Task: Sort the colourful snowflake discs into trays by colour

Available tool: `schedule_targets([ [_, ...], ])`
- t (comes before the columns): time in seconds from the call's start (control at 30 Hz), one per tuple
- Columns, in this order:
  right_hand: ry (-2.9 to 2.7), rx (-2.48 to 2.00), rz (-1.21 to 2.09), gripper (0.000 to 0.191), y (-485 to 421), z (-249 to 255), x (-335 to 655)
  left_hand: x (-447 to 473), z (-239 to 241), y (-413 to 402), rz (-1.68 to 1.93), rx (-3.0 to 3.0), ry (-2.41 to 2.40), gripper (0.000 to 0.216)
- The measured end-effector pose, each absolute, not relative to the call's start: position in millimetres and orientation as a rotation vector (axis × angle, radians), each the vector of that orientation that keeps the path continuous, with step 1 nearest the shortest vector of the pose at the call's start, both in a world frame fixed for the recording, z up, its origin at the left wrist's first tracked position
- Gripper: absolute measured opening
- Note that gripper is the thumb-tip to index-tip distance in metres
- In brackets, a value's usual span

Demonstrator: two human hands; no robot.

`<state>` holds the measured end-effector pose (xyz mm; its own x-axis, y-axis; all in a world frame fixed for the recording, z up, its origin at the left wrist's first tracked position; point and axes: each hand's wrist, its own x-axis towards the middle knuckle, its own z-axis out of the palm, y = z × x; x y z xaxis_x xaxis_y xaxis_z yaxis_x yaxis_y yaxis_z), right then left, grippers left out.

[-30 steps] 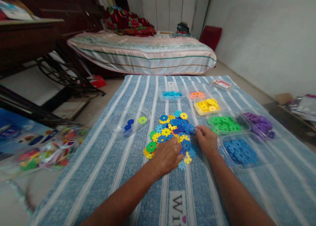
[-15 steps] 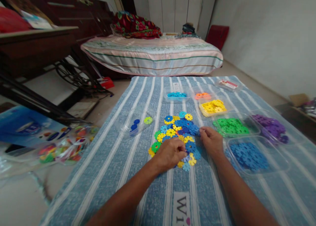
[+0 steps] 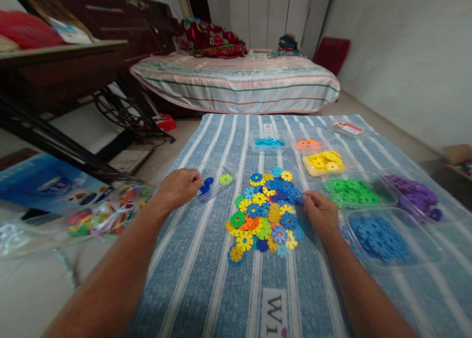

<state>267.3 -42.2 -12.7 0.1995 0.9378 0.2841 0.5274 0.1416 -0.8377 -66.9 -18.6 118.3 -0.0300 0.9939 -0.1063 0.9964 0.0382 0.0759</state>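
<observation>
A mixed pile of flower-shaped plastic discs [image 3: 258,209] in yellow, blue, green and orange lies mid-table. Left of it is a clear plastic container [image 3: 221,193] with a few dark blue discs [image 3: 205,184] and a lime green disc [image 3: 226,179]. My left hand [image 3: 181,188] hangs at this container's left edge, fingers pinched together beside the dark blue discs; whatever they hold is hidden. At the pile's right edge, my right hand [image 3: 321,211] has thumb and fingers closed, tips touching or close to blue discs. I cannot make out anything between them.
Clear containers on the right and back hold sorted discs: blue [image 3: 378,238], green [image 3: 352,191], purple [image 3: 413,195], yellow [image 3: 324,161], orange [image 3: 308,144] and light blue [image 3: 268,143]. A striped cloth [image 3: 206,284] covers the table. Beyond stands a bed [image 3: 236,84].
My left hand has moved left from over the pile to the container with dark blue discs, uncovering orange and lime discs. My right hand stays at the pile's edge. The view has shifted slightly.
</observation>
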Motion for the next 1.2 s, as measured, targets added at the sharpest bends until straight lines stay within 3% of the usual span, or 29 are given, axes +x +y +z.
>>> schedule_targets([
  [0.33,-1.444,-1.511,0.556,0.027,-40.9,-15.0,268.3,-67.7,114.2,4.0,-0.568,2.036,2.205,0.021],
  [0.5,-1.457,-1.511,0.553,0.027,-41.6,-13.7,268.2,-52.3,130.0,-12.3,-0.323,2.143,2.244,0.027],
  [0.6,-1.448,-1.509,0.569,0.028,-41.8,-13.3,268.0,-31.2,127.1,-38.4,-0.093,2.287,1.774,0.023],
  [0.73,-1.459,-1.513,0.569,0.028,-41.3,-13.1,268.2,5.6,99.3,-77.9,-0.127,2.382,1.329,0.023],
  [0.9,-1.469,-1.514,0.551,0.028,-40.6,-12.5,268.5,41.4,68.0,-107.1,-0.201,2.381,1.475,0.021],
  [1.2,-1.505,-1.516,0.515,0.027,-40.8,-13.1,269.7,59.0,63.4,-118.5,-0.233,2.323,1.624,0.032],
])
